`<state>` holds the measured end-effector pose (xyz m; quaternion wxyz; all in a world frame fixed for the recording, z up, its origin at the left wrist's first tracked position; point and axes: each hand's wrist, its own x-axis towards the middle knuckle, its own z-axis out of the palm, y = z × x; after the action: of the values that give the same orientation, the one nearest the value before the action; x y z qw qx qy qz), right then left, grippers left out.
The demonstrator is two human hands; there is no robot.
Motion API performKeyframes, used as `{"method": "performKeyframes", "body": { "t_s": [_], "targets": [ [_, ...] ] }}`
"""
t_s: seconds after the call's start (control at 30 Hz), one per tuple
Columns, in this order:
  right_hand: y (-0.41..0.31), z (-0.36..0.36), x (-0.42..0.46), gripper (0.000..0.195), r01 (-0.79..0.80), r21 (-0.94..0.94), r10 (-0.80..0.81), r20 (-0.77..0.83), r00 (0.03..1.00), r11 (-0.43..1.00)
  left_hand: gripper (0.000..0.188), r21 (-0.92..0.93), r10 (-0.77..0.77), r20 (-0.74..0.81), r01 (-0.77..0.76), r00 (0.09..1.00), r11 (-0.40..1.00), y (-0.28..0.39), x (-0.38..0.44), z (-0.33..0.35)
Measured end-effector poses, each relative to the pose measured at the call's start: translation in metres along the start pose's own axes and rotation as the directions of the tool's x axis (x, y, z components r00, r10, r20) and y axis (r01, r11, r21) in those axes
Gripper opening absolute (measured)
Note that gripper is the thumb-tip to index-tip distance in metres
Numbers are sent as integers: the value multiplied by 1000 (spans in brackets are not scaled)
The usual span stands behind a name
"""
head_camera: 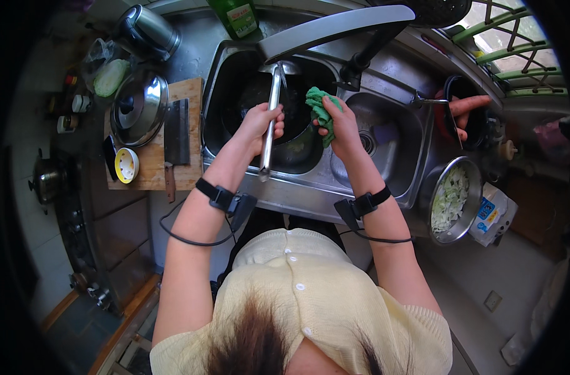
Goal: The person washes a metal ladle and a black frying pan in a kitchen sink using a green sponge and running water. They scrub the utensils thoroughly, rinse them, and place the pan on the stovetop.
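My left hand (262, 124) grips the handle of a long stainless-steel cooking utensil (269, 140) over the left sink basin (292, 165). Its wide head points away from me beneath the faucet (336, 30); whether it is a ladle or a turner I cannot tell. A thin stream of water appears beside the head. In my right hand (339, 124) is a crumpled green cloth (318, 104), held to the right of the utensil and apart from it. Below both hands, a dark round pan (235, 101), probably a wok, sits in the left basin.
At left, a wooden cutting board (149, 171) bears a cleaver (177, 133), a metal lid (146, 110) and a small bowl (127, 165). Behind stand an electric kettle (151, 35) and a green bottle (238, 18). Right of the second basin (392, 140) are carrots (470, 104) and a bowl of chopped cabbage (449, 201).
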<state>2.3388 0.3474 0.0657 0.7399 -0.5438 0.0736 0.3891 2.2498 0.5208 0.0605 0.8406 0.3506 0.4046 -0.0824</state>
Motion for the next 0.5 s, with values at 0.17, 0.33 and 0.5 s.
{"method": "performKeyframes", "body": {
  "t_s": [0.17, 0.33, 0.5],
  "targets": [
    [19, 6, 17, 28, 14, -30, -15, -64, 998, 999, 10, 362, 23, -40, -7, 999, 932, 2, -25, -42],
    [39, 12, 38, 31, 160, -189, -179, -87, 980, 969, 12, 534, -11, -32, 27, 999, 845, 4, -54, -69],
    [53, 32, 61, 23, 638, -586, -691, 174, 701, 499, 12, 675, -89, 68, 20, 994, 738, -6, -64, -66]
  ]
}}
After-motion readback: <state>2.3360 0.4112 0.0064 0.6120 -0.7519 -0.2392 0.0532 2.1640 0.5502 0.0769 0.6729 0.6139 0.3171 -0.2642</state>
